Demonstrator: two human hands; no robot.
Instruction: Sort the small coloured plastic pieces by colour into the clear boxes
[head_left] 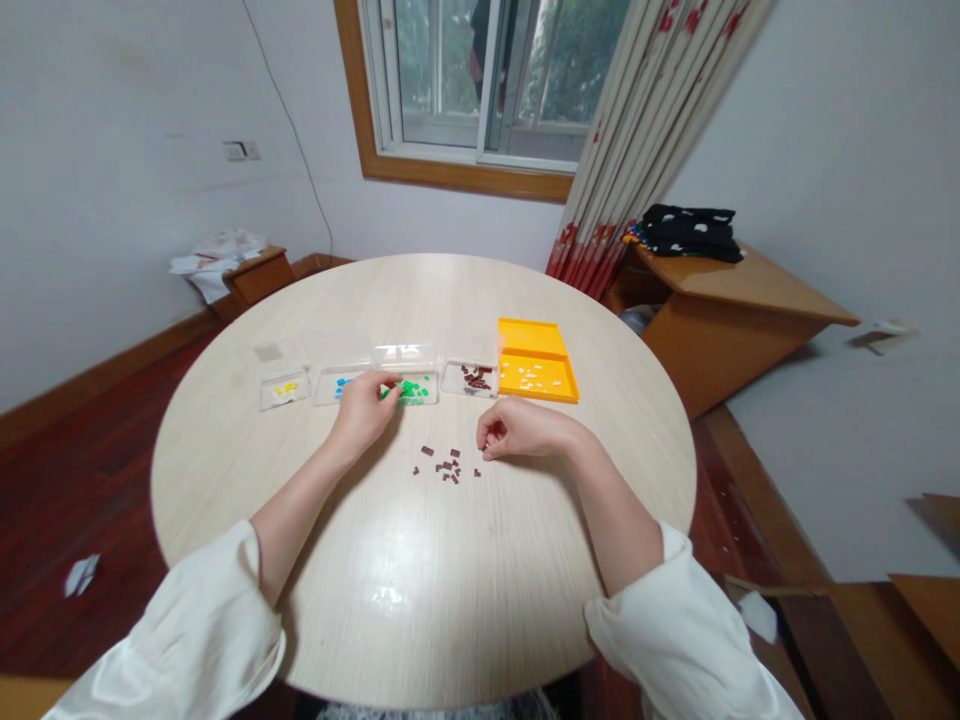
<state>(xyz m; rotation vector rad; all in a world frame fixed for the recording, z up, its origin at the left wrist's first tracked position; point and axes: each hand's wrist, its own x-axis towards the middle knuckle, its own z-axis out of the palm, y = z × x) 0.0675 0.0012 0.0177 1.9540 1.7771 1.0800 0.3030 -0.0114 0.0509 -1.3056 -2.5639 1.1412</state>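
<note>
Pale tabletop (450, 570) kept brown pieces (448, 466) seemingly handy beside the right hand (523, 427); left hand (365, 408) reached green pieces (410, 390); I couldn't tell either grip.

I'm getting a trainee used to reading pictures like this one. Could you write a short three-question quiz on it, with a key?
1. Which are at the fingertips of the left hand?
A) white pieces
B) green pieces
C) yellow pieces

2. True or false: the yellow box stands open.

3. Which hand is closer to the loose brown pieces on the table?

Key:
1. B
2. True
3. The right hand
</note>
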